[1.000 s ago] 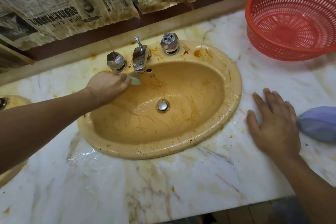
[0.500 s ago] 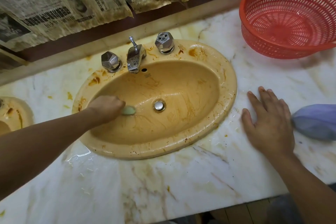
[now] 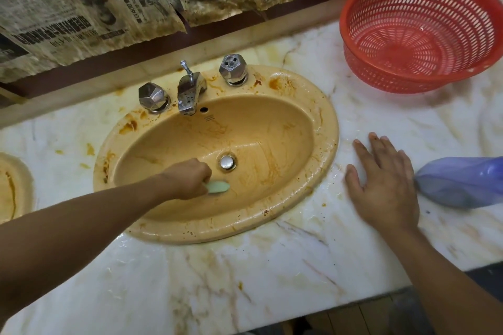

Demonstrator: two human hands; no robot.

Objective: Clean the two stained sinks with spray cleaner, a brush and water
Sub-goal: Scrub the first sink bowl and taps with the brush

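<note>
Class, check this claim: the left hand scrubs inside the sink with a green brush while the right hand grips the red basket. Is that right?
Not quite. The head view shows the right hand lying flat and open on the marble counter, apart from the red basket. The rest holds: the left hand scrubs inside the sink with the green brush.

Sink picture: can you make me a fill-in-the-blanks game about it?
Inside the stained sink, the left hand holds a pale green ____.
The hand lying flat on the marble countertop is the ____ one.
The plastic basket at the back is coloured ____.
Missing words: brush, right, red.
</note>
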